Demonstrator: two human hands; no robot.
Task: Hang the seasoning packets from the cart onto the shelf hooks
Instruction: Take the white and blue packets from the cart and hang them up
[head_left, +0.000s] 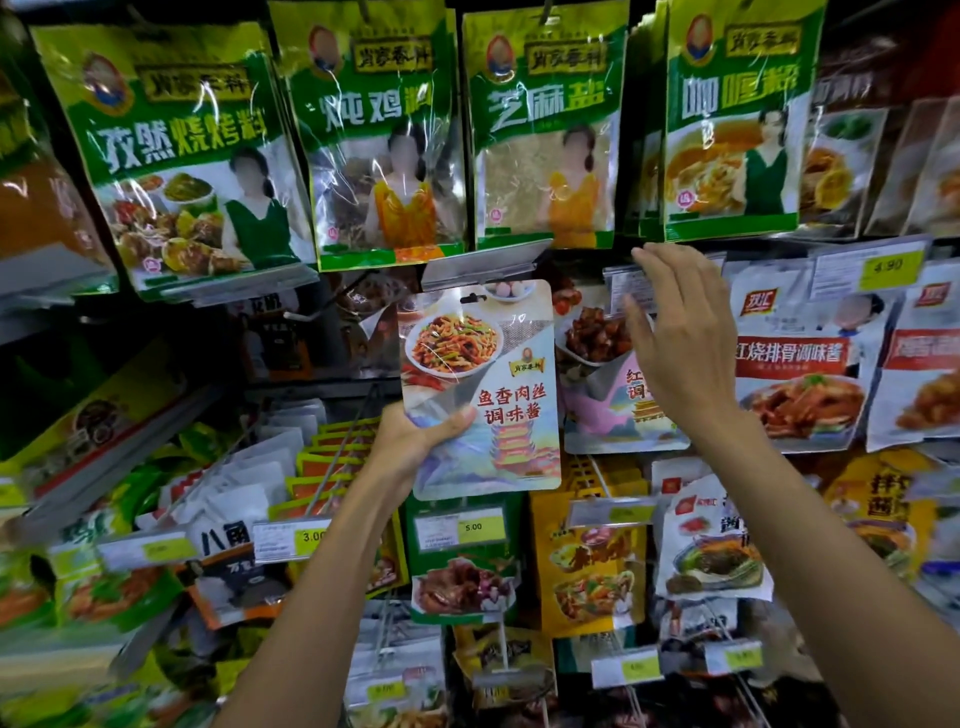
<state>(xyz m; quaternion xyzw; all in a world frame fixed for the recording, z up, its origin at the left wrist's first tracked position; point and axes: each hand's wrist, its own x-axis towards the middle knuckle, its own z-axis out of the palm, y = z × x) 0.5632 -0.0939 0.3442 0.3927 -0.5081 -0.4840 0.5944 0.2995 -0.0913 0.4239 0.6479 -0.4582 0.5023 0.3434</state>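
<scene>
Single head-worn view (wide-angle), close up, straight toward the hanging packets (545, 145).

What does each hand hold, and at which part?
The left hand grips the sauce packet at its lower left edge, thumb on the front. The right hand holds nothing.

A 3.00 price tag (311, 535), a 5.00 price tag (472, 527) and, higher right, a 4.90 price tag (888, 266) show yellow.

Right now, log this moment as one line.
left hand grips seasoning packet at lower left | right hand open, raised beside it | hung: cannot tell
</scene>
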